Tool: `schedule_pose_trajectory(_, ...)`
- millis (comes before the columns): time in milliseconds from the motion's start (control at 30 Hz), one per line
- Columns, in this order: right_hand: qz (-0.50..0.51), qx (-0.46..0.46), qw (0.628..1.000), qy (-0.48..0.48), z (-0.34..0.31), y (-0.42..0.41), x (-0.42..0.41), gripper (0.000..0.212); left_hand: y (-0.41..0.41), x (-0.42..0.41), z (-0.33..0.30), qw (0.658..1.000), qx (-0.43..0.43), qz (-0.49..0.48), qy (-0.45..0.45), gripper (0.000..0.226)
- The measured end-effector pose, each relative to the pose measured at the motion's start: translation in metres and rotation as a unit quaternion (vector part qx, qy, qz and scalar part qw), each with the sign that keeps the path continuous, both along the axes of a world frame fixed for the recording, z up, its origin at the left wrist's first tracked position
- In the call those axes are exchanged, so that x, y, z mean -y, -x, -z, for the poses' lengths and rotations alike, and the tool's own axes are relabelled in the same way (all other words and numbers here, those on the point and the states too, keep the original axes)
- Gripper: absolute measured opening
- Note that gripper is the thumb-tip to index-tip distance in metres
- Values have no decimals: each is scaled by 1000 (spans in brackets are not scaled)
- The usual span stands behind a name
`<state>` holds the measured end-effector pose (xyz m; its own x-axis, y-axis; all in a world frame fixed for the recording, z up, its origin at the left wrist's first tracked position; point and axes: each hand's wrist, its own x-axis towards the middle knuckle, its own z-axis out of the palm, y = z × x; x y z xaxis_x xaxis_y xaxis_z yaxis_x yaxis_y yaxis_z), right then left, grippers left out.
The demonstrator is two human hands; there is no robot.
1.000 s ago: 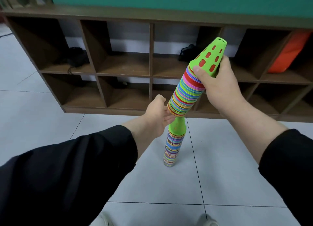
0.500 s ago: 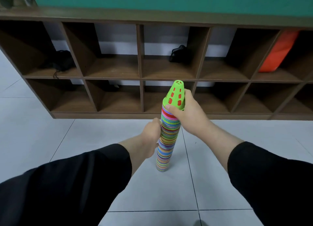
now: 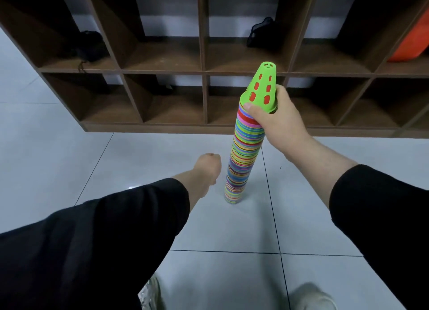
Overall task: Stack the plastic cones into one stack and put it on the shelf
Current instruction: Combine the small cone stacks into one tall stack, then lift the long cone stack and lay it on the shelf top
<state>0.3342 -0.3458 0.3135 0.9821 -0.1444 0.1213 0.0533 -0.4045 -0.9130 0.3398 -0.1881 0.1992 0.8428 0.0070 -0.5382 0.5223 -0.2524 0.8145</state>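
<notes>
One tall stack of many-coloured plastic cones (image 3: pixel 241 161) stands on the tiled floor, leaning slightly right toward its top, with a green cone with red holes (image 3: pixel 262 89) as its cap. My right hand (image 3: pixel 278 119) grips the stack just under the green cone, thumb across the front. My left hand (image 3: pixel 206 170) hangs low to the left of the stack, apart from it, holding nothing, its fingers loosely curled. The brown wooden shelf (image 3: pixel 162 56) with open compartments stands right behind the stack.
Black items lie in two upper compartments (image 3: pixel 89 45) (image 3: pixel 262 32); an orange object (image 3: pixel 411 42) fills the upper right one. The other compartments in view hold nothing I can see. My shoes (image 3: pixel 313 298) are at the bottom edge on the pale tiled floor.
The upper batch of cones came down onto the lower batch, forming one stack. My left hand let go of the stack and dropped away to the left. The view moved closer to the shelf.
</notes>
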Motion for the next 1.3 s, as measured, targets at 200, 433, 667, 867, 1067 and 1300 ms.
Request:
schedule_pose_trajectory(200,-10,18,999,-41,9,-10,19,57,11,1,60,991,-121,-26,-50,24)
schedule_pose_trajectory(433,2,24,995,-102,21,-24,55,47,14,43,104,994,-102,-18,25,42)
schedule_pose_trajectory(667,67,6,984,-168,32,-31,107,44,-1,64,135,991,-96,-75,48,32)
schedule_pose_trajectory(867,108,-18,971,-211,43,-33,143,30,-19,75,165,985,-120,-107,63,48)
schedule_pose_trajectory(1067,128,-29,965,-228,49,-40,161,29,-22,69,189,972,-153,-132,119,114)
schedule_pose_trajectory(1300,144,-38,958,-243,57,-48,174,36,-20,70,209,947,-200,-184,172,63)
